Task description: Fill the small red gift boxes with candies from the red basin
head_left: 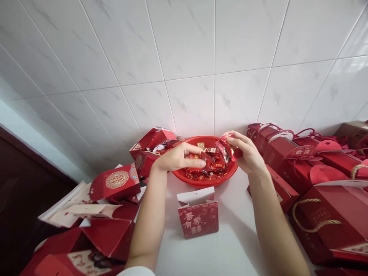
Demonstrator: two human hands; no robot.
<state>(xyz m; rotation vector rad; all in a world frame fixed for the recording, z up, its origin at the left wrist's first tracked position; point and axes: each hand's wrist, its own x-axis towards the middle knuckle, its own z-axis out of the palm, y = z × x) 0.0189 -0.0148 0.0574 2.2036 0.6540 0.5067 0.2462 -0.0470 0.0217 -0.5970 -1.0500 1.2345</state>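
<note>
Left hand (178, 155): its thumb and fingers (198, 163) pinched a small red wrapped sweet (206, 158) at their tips, over the basket's contents.
Right hand (245, 153): its fingers grasped a shiny red packet (225, 147), which hung from their tips above the basket's right side.
Red basket (201, 184): it stood beneath both sets of fingers, with loose wrapped sweets (218, 166) lying below and between them.
Open-topped carton (198, 220): it stood upright on the desk (184, 257), nearer the wearer than the fingers, between the forearms and apart from both hands.
Side boxes: red boxes (117, 180) crowded the area left of the left fingers; handled boxes (342, 214) stood right of the right fingers.
Tiled wall (189, 103): it rose beyond all the fingers.
</note>
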